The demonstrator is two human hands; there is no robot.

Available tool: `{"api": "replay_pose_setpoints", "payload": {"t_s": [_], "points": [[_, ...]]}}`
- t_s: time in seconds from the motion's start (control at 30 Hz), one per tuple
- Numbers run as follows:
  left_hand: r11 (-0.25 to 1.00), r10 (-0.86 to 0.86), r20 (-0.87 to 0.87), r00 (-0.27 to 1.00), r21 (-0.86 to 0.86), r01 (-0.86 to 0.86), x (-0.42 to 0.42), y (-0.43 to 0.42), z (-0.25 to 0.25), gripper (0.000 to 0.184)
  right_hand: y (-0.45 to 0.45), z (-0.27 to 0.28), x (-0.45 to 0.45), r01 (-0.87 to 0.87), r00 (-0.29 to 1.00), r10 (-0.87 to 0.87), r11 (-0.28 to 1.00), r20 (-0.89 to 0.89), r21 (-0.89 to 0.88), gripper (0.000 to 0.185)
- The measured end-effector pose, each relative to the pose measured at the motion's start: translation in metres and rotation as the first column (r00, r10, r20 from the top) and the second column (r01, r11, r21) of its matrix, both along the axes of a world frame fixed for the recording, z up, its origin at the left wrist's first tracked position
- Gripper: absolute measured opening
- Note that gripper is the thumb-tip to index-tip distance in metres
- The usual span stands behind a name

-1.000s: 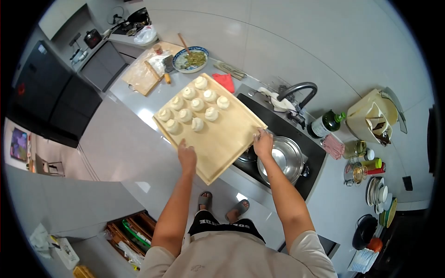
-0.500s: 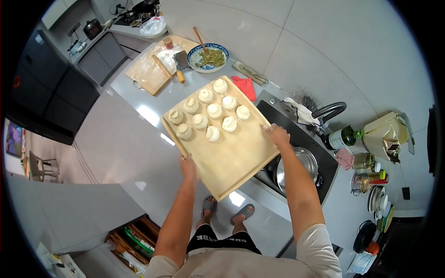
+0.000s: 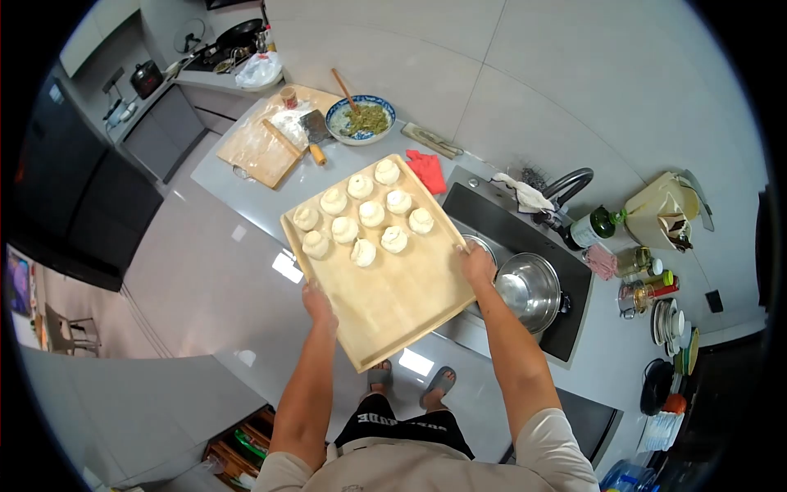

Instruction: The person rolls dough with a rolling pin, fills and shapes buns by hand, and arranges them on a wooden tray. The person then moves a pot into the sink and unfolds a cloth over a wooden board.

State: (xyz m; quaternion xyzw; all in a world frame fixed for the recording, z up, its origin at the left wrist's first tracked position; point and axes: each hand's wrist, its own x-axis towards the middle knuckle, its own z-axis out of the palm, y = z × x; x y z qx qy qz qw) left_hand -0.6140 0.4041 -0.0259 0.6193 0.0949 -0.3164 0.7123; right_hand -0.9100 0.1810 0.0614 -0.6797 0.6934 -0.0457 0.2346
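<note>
Between my two hands I hold a square wooden tray (image 3: 393, 295) with a low rim. Several white dough buns (image 3: 371, 214) sit in rows on its far half, while bare wood shows on the near half. My left hand (image 3: 319, 305) grips the left edge, with its fingers partly hidden under the tray. On the opposite edge, my right hand (image 3: 477, 266) is closed round the rim, next to the sink. The tray is in the air, in front of the counter and partly over the sink's near side.
A dark sink (image 3: 574, 287) with a steel pot (image 3: 527, 293) lies to the right, under a black faucet (image 3: 570, 187). On the counter are a red cloth (image 3: 425, 170), a blue-and-white bowl of filling (image 3: 361, 120), a floured board (image 3: 254, 152) and a cleaver (image 3: 313, 127). Bottles and plates (image 3: 666, 321) stand far right.
The tray has shifted slightly down and left in view, still in both hands. More of the sink and its pot now shows. My view has turned a little.
</note>
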Motion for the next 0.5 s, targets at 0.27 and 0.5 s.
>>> {"api": "replay_pose_setpoints", "payload": {"t_s": [0.27,0.5], "points": [[0.999,-0.026,0.086,0.996,-0.033,0.029,-0.039,0.045,0.065,0.035,0.073,0.025,-0.052,0.083,0.992,-0.078,0.996,0.101,-0.041,0.048],[0.972,-0.222,0.22,0.95,0.133,0.196,-0.116,0.079,0.087,0.033,0.167,0.042,-0.161,0.287,0.943,-0.273,0.957,0.189,-0.049,0.048]]}}
